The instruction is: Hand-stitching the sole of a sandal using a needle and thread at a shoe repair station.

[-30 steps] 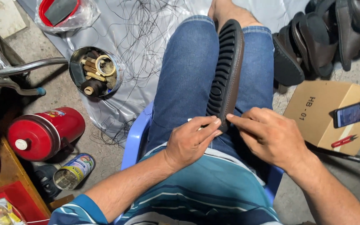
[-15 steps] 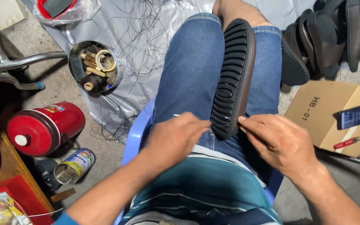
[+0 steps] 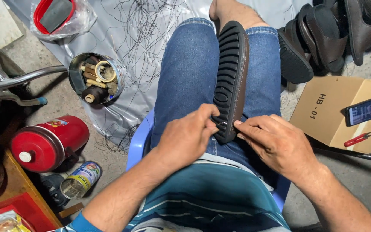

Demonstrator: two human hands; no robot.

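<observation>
Two hands at frame centre, both closed on near end of sandal sole (image 3: 230, 81). Left hand (image 3: 188, 137) pinches heel edge, right hand (image 3: 275, 144) pinches rim opp. side; prob. steadying it. Sole lies along right thigh, tread up, long axis near-to-far, toe twd top of frame. Thread tin (image 3: 95, 79) upper left, on floor.

- The concrete floor (image 3: 366, 189) carries a grey plastic sheet (image 3: 151, 56) strewn with dark threads (image 3: 138, 34).
- A round tin of spools (image 3: 96, 78) sits on the sheet's edge.
- A red flask (image 3: 48, 144) and a small can (image 3: 80, 179) lie on the floor.
- A cardboard box (image 3: 336, 111) rests near dark sandals (image 3: 318, 38).
</observation>
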